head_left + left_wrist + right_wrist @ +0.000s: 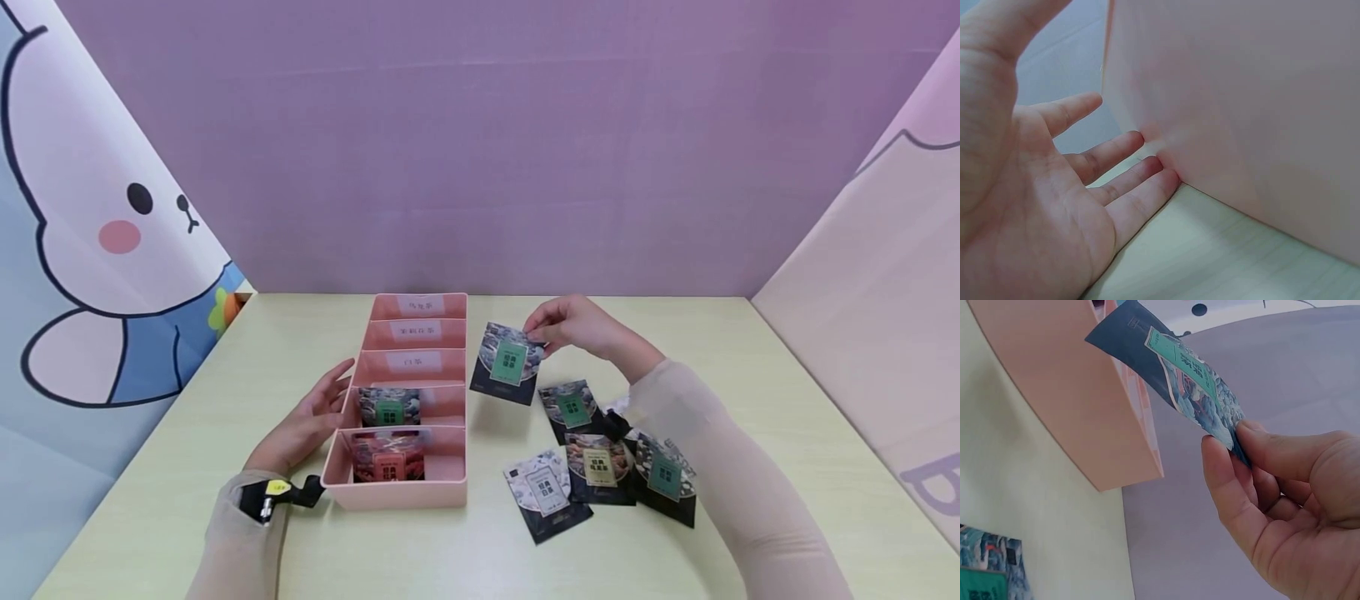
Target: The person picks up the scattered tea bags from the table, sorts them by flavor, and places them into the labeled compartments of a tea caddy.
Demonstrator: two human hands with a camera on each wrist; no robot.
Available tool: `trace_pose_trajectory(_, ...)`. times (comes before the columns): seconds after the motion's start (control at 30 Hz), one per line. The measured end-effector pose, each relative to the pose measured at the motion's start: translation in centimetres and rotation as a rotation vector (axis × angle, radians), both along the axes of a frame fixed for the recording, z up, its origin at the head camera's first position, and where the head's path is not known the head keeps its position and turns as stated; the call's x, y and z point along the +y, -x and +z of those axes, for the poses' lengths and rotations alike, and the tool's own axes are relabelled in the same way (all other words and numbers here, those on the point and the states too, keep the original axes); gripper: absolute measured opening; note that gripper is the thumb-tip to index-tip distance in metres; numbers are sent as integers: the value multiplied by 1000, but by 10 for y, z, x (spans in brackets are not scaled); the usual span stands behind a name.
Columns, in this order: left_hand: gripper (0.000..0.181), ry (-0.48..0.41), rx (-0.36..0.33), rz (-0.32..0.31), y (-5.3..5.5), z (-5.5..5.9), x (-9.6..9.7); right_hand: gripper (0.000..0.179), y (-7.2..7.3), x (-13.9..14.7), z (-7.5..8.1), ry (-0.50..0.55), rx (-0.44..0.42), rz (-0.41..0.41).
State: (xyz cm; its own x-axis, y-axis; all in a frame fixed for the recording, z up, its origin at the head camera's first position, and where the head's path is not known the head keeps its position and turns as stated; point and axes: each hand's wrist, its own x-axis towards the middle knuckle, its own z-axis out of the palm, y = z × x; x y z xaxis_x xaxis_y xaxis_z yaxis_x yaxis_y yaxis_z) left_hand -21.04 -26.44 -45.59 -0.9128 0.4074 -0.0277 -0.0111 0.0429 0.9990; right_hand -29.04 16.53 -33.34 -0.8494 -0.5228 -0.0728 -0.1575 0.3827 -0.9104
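Observation:
My right hand (576,327) pinches a tea sachet (508,363) with a green label by its upper corner, held above the table just right of the pink divided box (397,497). In the right wrist view the sachet (1191,375) tilts between thumb and fingers. My left hand (311,421) lies along the box's left side, fingers spread; in the left wrist view its fingertips (1169,178) meet the box wall (1260,112) near the table. A red sachet (388,457) stands in the nearest compartment, a green-labelled sachet (389,407) in the one behind. Three farther compartments show printed labels.
Right of the box lie several sachets: a green-labelled one (572,408), a white one (548,493), one with a cream label (599,468) and a dark one with a teal label (665,479). My right forearm (720,467) passes over part of this pile. A purple backdrop (495,167) stands behind the table.

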Motion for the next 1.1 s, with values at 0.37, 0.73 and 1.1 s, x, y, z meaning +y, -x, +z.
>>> trace_pose_trajectory(0.37, 81, 2, -11, 7, -2, 3, 2, 14, -6, -15, 15, 0, 12, -11)
trace_pose_trajectory(0.73, 81, -18, 27, -29, -3, 2, -1, 11, -10, -40, 21, 35, 27, 13)
trace_pose_trajectory(1.1, 81, 0, -5, -4, -6, 8, 2, 11, -12, -66, 16, 45, 55, 12)
